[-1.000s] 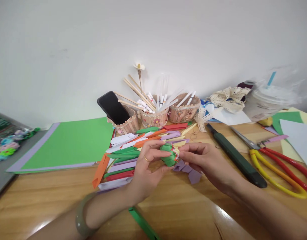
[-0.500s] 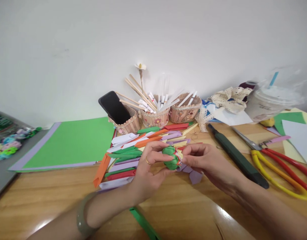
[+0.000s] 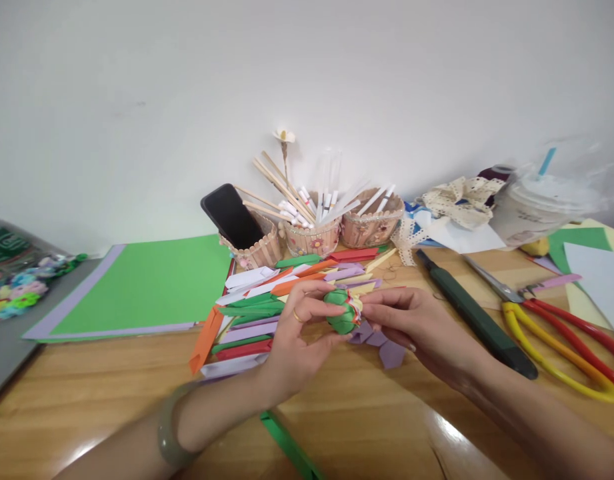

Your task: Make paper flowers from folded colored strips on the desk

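Note:
A small green folded-paper ball [image 3: 341, 313] with red, white and yellow layers on its right side is held above the wooden table. My left hand [image 3: 303, 327] grips its green side between thumb and fingers. At the layered edge, my right hand [image 3: 407, 317] pinches with thumb and fingertips closed on the paper ball. Behind and left of the hands lie folded paper strips [image 3: 249, 332] in white, green, purple, orange, red and yellow. Several purple folded pieces [image 3: 391, 353] rest just beneath the right hand. A green strip [image 3: 289, 445] lies near the front edge.
Three stick-sided baskets stand by the wall: one holding a phone [image 3: 231, 215], others with pens and sticks [image 3: 311, 240]. Green and purple sheets [image 3: 141, 287] lie left. At right are a dark green cutter [image 3: 477, 313], scissors [image 3: 551, 333], lace [image 3: 464, 200] and a lidded cup [image 3: 531, 207].
The paper ball has turned slightly in my fingers, and my right fingertips have shifted a little at its layered edge. The view has moved slightly.

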Demonstrator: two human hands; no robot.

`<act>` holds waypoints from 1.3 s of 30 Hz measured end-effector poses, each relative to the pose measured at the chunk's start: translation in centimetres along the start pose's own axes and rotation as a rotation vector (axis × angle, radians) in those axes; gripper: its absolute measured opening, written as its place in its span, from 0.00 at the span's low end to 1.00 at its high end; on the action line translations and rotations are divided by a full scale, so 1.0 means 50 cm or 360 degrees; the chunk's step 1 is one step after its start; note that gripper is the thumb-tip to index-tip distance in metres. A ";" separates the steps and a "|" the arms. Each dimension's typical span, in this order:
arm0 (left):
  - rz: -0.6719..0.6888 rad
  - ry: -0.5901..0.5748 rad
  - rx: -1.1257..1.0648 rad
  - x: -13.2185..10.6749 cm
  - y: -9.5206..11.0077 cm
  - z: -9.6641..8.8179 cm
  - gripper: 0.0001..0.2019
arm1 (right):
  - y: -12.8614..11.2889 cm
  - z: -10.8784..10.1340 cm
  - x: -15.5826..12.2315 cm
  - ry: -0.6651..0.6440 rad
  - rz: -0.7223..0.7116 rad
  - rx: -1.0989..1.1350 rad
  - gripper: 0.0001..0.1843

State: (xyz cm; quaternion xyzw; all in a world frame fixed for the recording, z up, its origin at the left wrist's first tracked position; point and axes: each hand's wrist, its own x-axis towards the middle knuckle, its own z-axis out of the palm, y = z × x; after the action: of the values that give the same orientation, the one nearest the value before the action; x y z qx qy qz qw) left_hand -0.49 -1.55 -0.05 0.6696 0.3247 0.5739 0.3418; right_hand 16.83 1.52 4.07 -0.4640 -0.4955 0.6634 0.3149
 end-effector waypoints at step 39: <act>-0.0118 0.0012 0.0030 0.003 -0.003 -0.001 0.15 | 0.001 -0.006 0.005 -0.0100 -0.0035 0.0003 0.15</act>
State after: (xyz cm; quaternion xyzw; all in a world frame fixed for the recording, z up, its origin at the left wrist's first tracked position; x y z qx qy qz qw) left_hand -0.52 -1.34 -0.09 0.6581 0.3559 0.5603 0.3553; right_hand 17.01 1.81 3.94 -0.4371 -0.5095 0.6746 0.3069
